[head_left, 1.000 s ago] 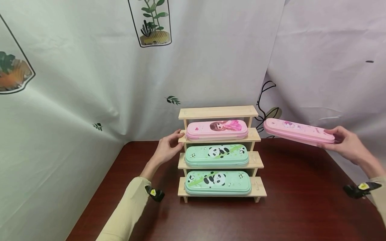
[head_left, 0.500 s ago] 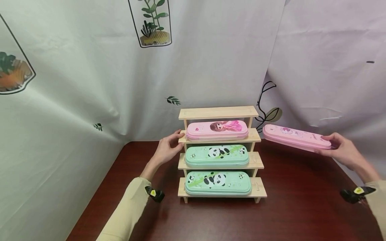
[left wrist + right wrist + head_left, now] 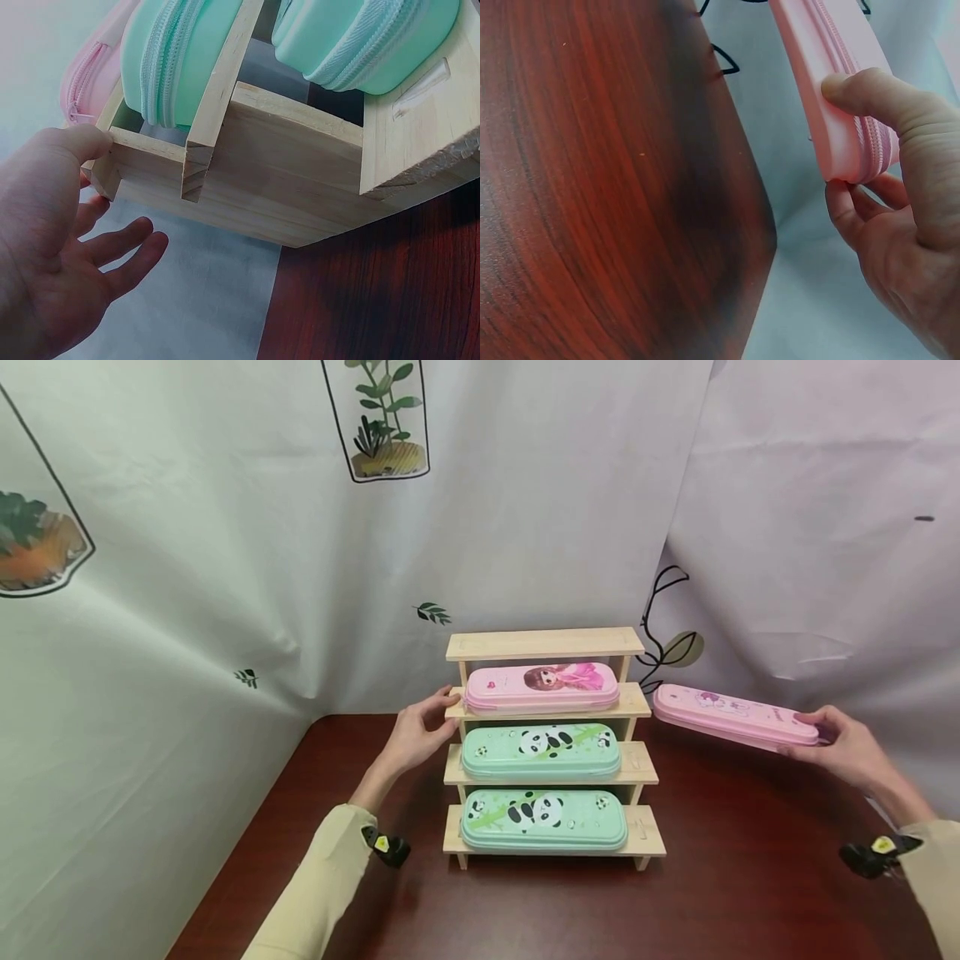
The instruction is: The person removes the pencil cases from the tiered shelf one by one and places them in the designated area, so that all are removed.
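Observation:
My right hand (image 3: 851, 749) pinches the right end of a pink pencil case (image 3: 731, 716), held in the air right of a stepped wooden rack (image 3: 543, 644). In the right wrist view the thumb lies on one side of this zippered case (image 3: 836, 135) and fingers curl under its end. My left hand (image 3: 420, 732) grips the left end of the rack's second board from the top, thumb above and a finger below, as the left wrist view shows. On that board lies another pink pencil case (image 3: 542, 687); two green panda pencil cases (image 3: 540, 752) lie on the lower boards.
The rack stands on a dark red-brown table (image 3: 750, 877). A pale printed cloth (image 3: 547, 510) hangs behind and at both sides, close to the table's back edge. The rack's top board bears no case.
My right hand has brought the pink pencil case downward and slightly left, close to the rack's right side. The left hand keeps its hold on the rack's board.

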`<move>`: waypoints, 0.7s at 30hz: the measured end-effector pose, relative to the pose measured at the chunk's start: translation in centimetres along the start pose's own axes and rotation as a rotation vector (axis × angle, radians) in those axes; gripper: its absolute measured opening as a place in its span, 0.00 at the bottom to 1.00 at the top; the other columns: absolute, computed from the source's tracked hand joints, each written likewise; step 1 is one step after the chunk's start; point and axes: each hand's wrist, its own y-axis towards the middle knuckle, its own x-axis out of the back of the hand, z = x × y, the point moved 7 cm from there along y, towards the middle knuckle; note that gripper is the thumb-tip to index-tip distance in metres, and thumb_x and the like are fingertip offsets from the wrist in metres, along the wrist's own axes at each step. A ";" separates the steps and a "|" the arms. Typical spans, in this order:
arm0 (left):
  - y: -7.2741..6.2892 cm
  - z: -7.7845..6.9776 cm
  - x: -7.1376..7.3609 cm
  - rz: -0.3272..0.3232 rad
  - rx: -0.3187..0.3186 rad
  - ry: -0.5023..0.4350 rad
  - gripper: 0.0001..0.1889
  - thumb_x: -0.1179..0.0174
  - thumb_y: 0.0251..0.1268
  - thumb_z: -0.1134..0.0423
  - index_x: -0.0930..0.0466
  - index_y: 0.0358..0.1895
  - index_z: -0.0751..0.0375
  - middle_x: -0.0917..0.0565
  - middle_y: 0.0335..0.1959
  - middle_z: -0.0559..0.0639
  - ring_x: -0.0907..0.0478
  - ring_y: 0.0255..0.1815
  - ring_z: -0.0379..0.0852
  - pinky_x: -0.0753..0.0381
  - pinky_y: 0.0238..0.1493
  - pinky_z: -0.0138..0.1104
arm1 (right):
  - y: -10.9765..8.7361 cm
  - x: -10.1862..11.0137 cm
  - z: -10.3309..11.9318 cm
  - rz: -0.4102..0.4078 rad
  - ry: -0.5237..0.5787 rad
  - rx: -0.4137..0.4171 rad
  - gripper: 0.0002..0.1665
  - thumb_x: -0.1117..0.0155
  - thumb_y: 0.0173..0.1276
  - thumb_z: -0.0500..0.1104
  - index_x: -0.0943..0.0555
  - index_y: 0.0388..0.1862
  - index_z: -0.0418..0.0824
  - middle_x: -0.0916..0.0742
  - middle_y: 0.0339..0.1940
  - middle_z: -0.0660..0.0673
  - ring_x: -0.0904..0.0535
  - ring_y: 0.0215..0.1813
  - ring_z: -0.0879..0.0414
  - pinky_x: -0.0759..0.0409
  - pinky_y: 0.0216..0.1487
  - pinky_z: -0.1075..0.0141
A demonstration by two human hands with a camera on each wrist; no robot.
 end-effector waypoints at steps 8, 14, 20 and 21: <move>0.1 0.1 -0.1 0.007 0.004 0.002 0.22 0.36 0.67 0.64 0.21 0.65 0.61 0.30 0.72 0.56 0.35 0.72 0.57 0.36 0.68 0.53 | -0.5 -0.6 -1.0 -0.003 0.013 -0.006 0.19 0.21 0.52 0.33 0.23 0.38 0.41 0.22 0.33 0.74 0.26 0.33 0.75 0.29 0.31 0.80; 0.1 0.0 -0.1 0.009 0.004 0.000 0.22 0.36 0.67 0.64 0.21 0.64 0.62 0.30 0.72 0.56 0.35 0.72 0.57 0.36 0.68 0.53 | -0.7 -1.1 -1.5 -0.020 -0.008 0.002 0.21 0.21 0.51 0.32 0.23 0.39 0.36 0.22 0.31 0.73 0.26 0.32 0.74 0.30 0.31 0.80; 0.1 0.0 0.0 0.006 0.005 -0.004 0.22 0.36 0.68 0.64 0.21 0.65 0.61 0.30 0.72 0.56 0.35 0.73 0.57 0.36 0.69 0.52 | -0.9 -1.8 -1.9 -0.027 -0.020 0.017 0.25 0.20 0.49 0.30 0.26 0.40 0.26 0.22 0.31 0.74 0.26 0.31 0.75 0.30 0.30 0.80; 0.1 0.0 0.0 0.007 0.005 -0.003 0.23 0.36 0.67 0.64 0.21 0.65 0.61 0.30 0.72 0.56 0.35 0.73 0.57 0.36 0.69 0.52 | -0.9 -1.9 -2.0 -0.026 -0.022 0.019 0.25 0.21 0.49 0.30 0.26 0.40 0.25 0.22 0.31 0.74 0.26 0.31 0.74 0.30 0.30 0.80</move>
